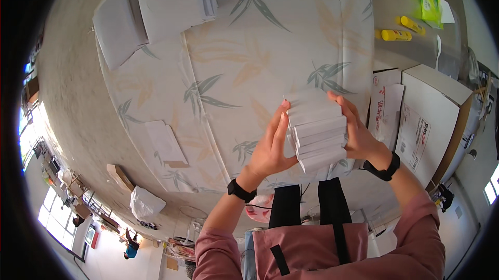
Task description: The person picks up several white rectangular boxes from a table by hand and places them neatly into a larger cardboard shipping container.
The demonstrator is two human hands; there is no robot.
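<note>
Between my two hands is a stack of white folded papers (318, 124), held above the patterned tablecloth (249, 67) near its front edge. Whether they are envelopes or plain folded sheets, I cannot tell. My left hand (270, 147) presses the left side, its thumb low on the near corner. On the opposite side my right hand (360, 134) grips the stack, fingers along the far right edge. The papers' near edges show as several uneven, stepped layers. A flat white paper piece (165, 144) lies on the cloth to the left.
Large stacks of white paper (169, 4) stand at the far left. At the far right lie two yellow glue sticks (396, 35) and a green packet (429, 7). A cardboard box (429, 119) stands right of the cloth. A white plastic bag (146, 203) sits at lower left.
</note>
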